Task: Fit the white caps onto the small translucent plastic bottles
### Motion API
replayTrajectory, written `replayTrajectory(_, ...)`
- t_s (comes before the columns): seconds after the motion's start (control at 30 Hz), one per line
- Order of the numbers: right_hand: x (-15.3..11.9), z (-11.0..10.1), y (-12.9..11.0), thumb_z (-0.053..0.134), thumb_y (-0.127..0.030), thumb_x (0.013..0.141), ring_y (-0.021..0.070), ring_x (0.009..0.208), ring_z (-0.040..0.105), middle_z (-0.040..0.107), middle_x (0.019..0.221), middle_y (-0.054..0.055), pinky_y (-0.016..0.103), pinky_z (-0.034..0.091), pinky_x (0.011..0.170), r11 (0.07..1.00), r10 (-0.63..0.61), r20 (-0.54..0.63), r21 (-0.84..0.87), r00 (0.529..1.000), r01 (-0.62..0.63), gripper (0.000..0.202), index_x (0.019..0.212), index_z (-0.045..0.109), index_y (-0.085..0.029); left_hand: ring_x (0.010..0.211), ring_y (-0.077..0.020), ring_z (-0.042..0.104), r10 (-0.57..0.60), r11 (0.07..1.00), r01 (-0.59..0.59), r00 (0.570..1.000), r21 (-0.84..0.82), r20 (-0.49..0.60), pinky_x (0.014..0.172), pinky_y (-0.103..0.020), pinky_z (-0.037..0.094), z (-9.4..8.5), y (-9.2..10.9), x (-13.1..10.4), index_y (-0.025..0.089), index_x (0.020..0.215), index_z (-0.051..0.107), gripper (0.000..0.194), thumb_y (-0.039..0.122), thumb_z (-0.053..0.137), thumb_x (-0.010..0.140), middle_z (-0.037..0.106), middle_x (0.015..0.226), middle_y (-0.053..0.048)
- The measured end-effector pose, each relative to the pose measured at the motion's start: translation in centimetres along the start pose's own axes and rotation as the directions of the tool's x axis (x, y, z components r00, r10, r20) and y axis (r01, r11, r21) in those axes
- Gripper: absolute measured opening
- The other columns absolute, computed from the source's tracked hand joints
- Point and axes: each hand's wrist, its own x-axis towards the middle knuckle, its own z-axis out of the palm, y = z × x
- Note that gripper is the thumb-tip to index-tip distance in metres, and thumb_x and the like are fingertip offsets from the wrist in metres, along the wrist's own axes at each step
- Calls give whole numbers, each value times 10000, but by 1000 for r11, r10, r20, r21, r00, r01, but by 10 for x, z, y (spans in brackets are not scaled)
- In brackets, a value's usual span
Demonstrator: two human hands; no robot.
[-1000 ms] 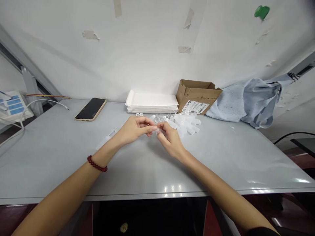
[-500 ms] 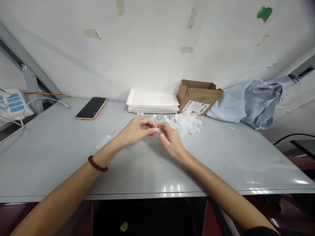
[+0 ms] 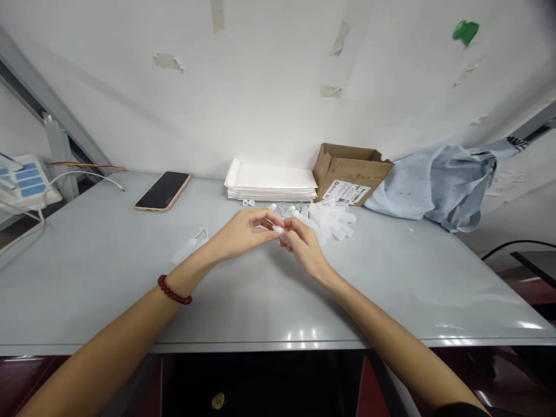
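My left hand (image 3: 252,233) and my right hand (image 3: 304,243) meet above the middle of the table. Fingers and thumbs of both pinch a small white plastic piece (image 3: 278,229), mostly covered by the fingertips, so its exact kind is unclear. Right behind my right hand lies a pile of translucent white plastic tubes (image 3: 334,220), with small white caps and thin strips among them. Beside my left forearm rests another clear plastic tube with a thin loop (image 3: 189,248). Two small white rings (image 3: 248,202) sit beyond my left hand.
A stack of white padded envelopes (image 3: 271,181) and an open cardboard box (image 3: 350,174) stand against the wall. A light blue cloth bag (image 3: 434,182) slumps at the right. A phone (image 3: 163,191) lies at the left, near a white cable (image 3: 43,202).
My right fingers have curled further round the small white piece, and the right thumb has moved up against it. My left hand keeps its pinch. The view has shifted slightly.
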Motion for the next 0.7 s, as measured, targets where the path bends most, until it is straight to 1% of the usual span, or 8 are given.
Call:
replayTrajectory(0.13, -2, 1, -1, 423, -217, 787, 117, 599, 447, 511, 645, -26, 253, 348, 574, 997, -44, 1, -62, 999, 44, 117, 800, 532, -176, 857, -158, 628, -82, 997, 82, 996, -11, -29, 804, -281, 490, 0, 4, 0, 169, 898, 655, 166, 291, 627, 790, 673, 868, -25)
replayTrajectory(0.2, -3, 1, -2, 419, -217, 793, 117, 598, 447, 525, 660, -22, 251, 345, 569, 994, -60, 1, -92, 998, 60, 129, 814, 538, -174, 728, -142, 630, -156, 988, 157, 987, 16, -29, 716, -268, 497, 0, 5, 0, 161, 843, 654, 180, 331, 622, 793, 660, 751, -11)
replayTrajectory(0.3, -5, 1, -3, 421, -222, 797, 120, 601, 449, 526, 660, -20, 254, 343, 573, 985, -92, -14, -147, 996, 89, 125, 814, 535, -173, 550, -119, 578, -245, 967, 245, 970, 75, -7, 573, -251, 470, -1, 7, -1, 148, 715, 628, 239, 374, 614, 791, 611, 613, 3)
replayTrajectory(0.37, -5, 1, -2, 426, -229, 796, 125, 608, 459, 526, 656, -19, 258, 347, 582, 980, -108, -10, -171, 994, 105, 117, 807, 529, -174, 536, -114, 565, -242, 967, 239, 970, 86, 27, 555, -247, 463, -2, 8, -1, 146, 700, 626, 250, 381, 615, 786, 621, 630, -3)
replayTrajectory(0.47, -4, 1, 1, 432, -239, 788, 127, 586, 459, 506, 617, -35, 257, 349, 574, 984, -81, -11, -161, 997, 78, 117, 846, 515, -181, 637, -133, 597, -185, 980, 178, 980, 92, 68, 596, -248, 476, -2, 8, -2, 158, 839, 665, 227, 371, 602, 795, 668, 747, -26)
replayTrajectory(0.53, -3, 1, 2, 430, -242, 785, 124, 554, 445, 489, 581, -52, 252, 342, 558, 989, -51, -13, -137, 999, 49, 131, 882, 498, -187, 715, -152, 610, -146, 982, 136, 987, 130, 66, 622, -253, 477, -2, 6, -2, 166, 918, 674, 231, 347, 580, 809, 685, 819, -41)
replayTrajectory(0.63, -1, 2, 3, 420, -229, 777, 118, 530, 424, 492, 570, -59, 246, 325, 541, 992, -40, -13, -120, 999, 38, 134, 893, 476, -192, 802, -164, 614, -98, 978, 88, 994, 190, 43, 689, -266, 476, -2, 2, -1, 174, 975, 679, 235, 307, 566, 816, 690, 896, -48)
replayTrajectory(0.7, -1, 2, 3, 416, -218, 772, 117, 528, 414, 485, 575, -59, 245, 316, 536, 991, -41, -23, -129, 999, 37, 135, 893, 471, -193, 829, -161, 612, -82, 979, 74, 996, 189, 36, 723, -267, 475, -1, 1, -1, 184, 1007, 674, 250, 299, 585, 804, 687, 922, -41)
